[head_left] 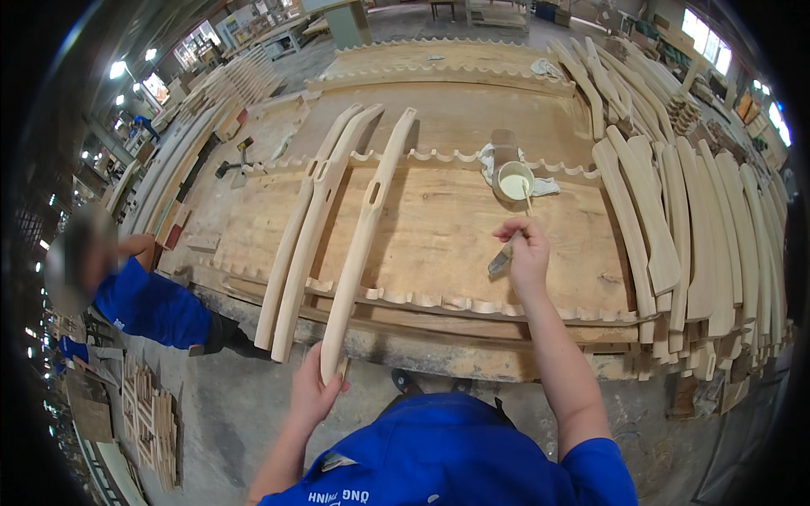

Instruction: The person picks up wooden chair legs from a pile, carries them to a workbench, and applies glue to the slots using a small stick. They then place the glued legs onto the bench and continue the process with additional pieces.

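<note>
My left hand (319, 390) is closed around the near end of a long pale wooden chair leg (359, 244), which has an oval slot partway along it. This leg lies across scalloped wooden strips, its near end past the bench edge. To its left lie two similar slotted legs (308, 228), side by side. My right hand (525, 250) is above the bench, fingers closed on a small flat brush (500, 263) with a greyish end pointing down and left. Just beyond that hand stands a cup of white liquid (513, 184) with a thin stick leaning in it.
Scalloped strips (472, 302) run across the plywood bench top (472, 228). Many curved wooden pieces (709, 236) are stacked at the right. White rags (544, 186) lie by the cup, a hammer (228, 169) at the far left. Another person in blue (156, 304) stands at the left.
</note>
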Motion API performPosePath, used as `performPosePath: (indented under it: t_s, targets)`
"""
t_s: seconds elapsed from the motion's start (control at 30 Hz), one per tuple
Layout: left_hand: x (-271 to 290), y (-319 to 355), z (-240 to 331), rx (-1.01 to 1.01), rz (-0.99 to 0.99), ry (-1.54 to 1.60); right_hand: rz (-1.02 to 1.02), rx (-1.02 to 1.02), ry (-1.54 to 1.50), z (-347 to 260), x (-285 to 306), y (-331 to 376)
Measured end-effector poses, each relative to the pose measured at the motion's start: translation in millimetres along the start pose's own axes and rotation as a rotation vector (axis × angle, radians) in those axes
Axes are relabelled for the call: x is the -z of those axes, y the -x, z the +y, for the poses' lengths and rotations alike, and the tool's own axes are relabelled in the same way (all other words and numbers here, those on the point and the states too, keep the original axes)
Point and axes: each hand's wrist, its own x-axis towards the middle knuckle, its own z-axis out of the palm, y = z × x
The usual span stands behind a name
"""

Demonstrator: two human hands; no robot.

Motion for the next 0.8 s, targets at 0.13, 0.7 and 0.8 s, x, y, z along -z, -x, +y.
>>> performPosePath:
  t_s: [0.13, 0.7, 0.8]
  targets:
    - [-8, 13, -48, -0.151, 0.13, -0.233, -0.358, 0.233, 0.55, 1, 15, 11]
    - [-18, -6, -154, -0.184, 0.223, -0.297, -0.404, 0.291, 0.933, -54, 50, 51]
    - [-16, -10, -171, -0.138, 0.201, -0.309, -0.281, 0.158, 0.845, -48, 50, 59]
